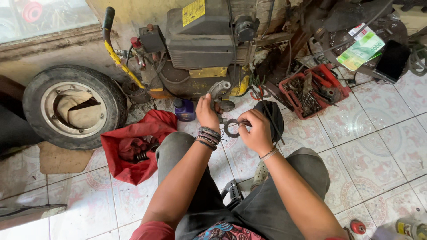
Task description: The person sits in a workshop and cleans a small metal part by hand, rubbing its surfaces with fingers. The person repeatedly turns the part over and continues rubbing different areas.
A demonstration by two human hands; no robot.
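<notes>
Hands: right (255, 131) pinches flat ring gasket (231, 128) facing upward; left (207, 112) grips metal part (219, 89).

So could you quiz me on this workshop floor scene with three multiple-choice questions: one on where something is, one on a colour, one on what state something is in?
1. Where does the small wheel lie?
A. left of the red cloth bag
B. inside the red tray
C. on the person's lap

2. What colour is the tray of tools?
A. blue
B. red
C. white

3. How is the flat metal ring held?
A. it lies loose on the tiles
B. it hangs from the compressor
C. the right hand pinches it

Answers:
1 A: the wheel rests on the floor left of the red cloth bag.
2 B: its walls are red.
3 C: the right hand grips the ring, with the left hand close beside it.
</notes>
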